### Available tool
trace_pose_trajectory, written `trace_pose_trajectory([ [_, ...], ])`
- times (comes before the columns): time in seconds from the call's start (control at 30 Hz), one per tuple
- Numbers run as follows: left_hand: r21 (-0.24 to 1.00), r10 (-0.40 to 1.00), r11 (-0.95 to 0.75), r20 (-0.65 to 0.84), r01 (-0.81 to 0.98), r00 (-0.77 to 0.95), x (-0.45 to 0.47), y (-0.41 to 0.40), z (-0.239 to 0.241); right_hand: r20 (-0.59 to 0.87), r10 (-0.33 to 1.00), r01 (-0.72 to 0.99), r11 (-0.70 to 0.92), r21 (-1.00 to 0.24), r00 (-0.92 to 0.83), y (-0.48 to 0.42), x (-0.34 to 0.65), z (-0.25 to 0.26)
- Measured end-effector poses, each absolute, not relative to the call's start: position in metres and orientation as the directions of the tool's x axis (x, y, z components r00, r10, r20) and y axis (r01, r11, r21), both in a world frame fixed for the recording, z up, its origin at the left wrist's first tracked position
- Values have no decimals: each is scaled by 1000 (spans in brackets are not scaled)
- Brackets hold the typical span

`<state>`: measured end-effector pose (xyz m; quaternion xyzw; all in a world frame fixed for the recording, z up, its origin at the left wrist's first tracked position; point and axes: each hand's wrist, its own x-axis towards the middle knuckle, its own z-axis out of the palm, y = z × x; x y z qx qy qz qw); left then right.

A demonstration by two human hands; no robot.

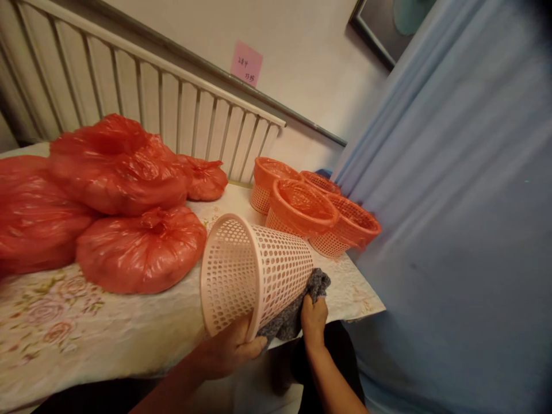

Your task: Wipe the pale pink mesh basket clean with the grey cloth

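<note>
A pale pink perforated wastebasket [284, 261] lies tilted on its side at the table's front edge, its mouth facing left. My left hand [233, 348] grips the rim at the near side, fingers inside and thumb outside. A dark grey cloth [291, 319] is bunched against the underside of the basket. My right hand [314, 316] is closed on this cloth near the basket's bottom end. The inside of the basket looks bare where it shows.
Several wastebaskets lined with red bags [304, 207] stand behind, by a blue curtain [440, 230]. Tied, filled red plastic bags [142, 250] are piled on the left of the flowered tablecloth [60, 313]. A white radiator [164, 106] runs along the wall, below a pink note [246, 63].
</note>
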<state>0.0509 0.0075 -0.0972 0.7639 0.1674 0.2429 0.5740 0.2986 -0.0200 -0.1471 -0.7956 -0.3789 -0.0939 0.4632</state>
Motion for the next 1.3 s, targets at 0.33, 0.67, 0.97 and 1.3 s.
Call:
trace_pose_trajectory([
  [0.33,959,502,-283,164,-18,849,47,12,-110,655,733,792,287,-539,180,-11,231,-64],
  [0.67,969,512,-243,173,-51,842,48,15,-113,443,800,770,-37,-637,405,65,322,-51],
  [0.97,958,545,-287,149,17,825,44,11,-100,325,616,630,-376,-679,718,39,359,-72],
  [1.3,954,532,-298,140,30,835,39,17,-100,382,707,704,-229,-673,595,23,335,-69],
])
